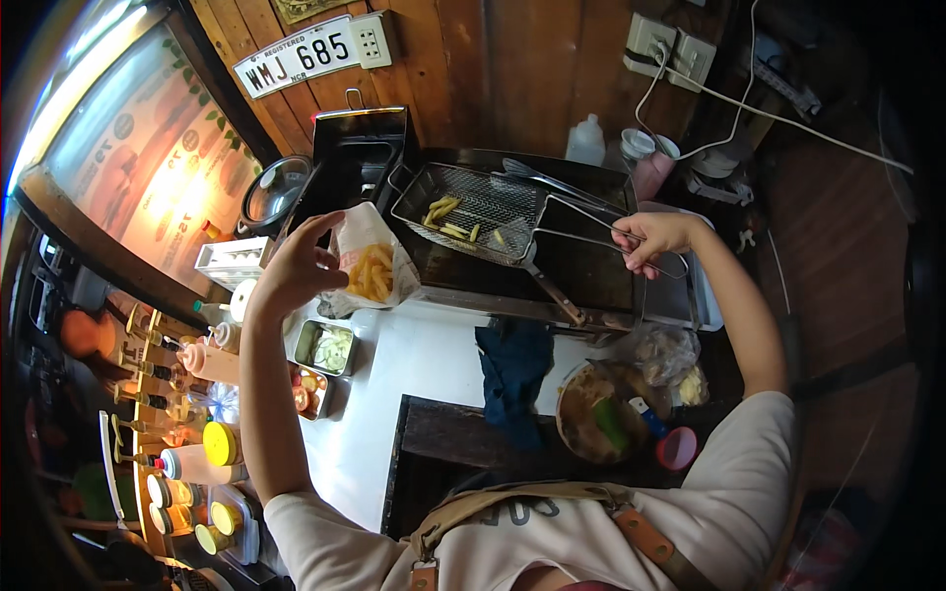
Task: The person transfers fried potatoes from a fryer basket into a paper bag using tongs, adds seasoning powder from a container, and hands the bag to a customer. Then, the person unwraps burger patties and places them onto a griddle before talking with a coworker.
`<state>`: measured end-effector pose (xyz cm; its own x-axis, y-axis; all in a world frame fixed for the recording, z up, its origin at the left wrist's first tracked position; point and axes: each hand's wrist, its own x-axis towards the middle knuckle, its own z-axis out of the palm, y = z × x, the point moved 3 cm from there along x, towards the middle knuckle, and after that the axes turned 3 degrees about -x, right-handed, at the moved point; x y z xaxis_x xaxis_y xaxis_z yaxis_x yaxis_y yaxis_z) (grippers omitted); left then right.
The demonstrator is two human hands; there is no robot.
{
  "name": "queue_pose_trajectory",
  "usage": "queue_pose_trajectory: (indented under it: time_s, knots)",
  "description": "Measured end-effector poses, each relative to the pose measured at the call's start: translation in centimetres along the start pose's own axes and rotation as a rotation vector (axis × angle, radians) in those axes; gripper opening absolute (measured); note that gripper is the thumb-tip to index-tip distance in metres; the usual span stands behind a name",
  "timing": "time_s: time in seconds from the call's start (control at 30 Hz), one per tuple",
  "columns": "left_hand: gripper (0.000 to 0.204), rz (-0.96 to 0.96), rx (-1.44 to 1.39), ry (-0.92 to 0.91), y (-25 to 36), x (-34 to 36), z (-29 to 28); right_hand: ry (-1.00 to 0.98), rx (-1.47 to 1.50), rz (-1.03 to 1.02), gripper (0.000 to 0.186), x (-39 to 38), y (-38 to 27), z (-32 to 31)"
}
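Observation:
My right hand [655, 241] is closed around the wire handle of a fry basket [483, 202]. The mesh basket sits over a dark griddle [591, 286] and has a few fries [453, 225] in it. At the left, my left hand [304, 264] curves beside a white paper bag [365, 225], thumb and forefinger apart. Its fingertips are at the bag's edge; whether they touch the paper I cannot tell. Golden fries [371, 273] show in the bag. A wood-handled tool [557, 289] sticks out from under the basket, and metal tongs [552, 182] lie behind it.
A black fryer [360, 148] and a lidded pot [279, 189] stand at the back left. Sliced cucumber [327, 348] and tomato [307, 391] fill trays on the white counter [379, 369]. Sauce bottles [209, 362] line the left. A dark cloth [514, 369] and round board [581, 414] lie nearer.

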<state>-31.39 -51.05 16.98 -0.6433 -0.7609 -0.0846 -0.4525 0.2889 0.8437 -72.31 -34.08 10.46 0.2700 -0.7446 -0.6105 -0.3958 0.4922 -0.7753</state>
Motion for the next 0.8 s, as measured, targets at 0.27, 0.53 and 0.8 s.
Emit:
queue_pose_trajectory:
  time_s: [0.27, 0.53, 0.8]
  knots:
    - [0.07, 0.117, 0.094, -0.052, 0.1, 1.6, -0.5, 0.336, -0.296, 0.059, 0.03, -11.8, -9.1, 3.4]
    - [0.064, 0.221, 0.133, -0.167, 2.1, 5.8, 1.7, 0.631, -0.536, 0.193, 0.028, -15.6, -14.4, 7.6]
    - [0.042, 0.148, 0.164, -0.26, 1.6, 13.4, 4.5, 0.953, -0.685, 0.189, 0.023, -19.5, -21.3, 12.6]
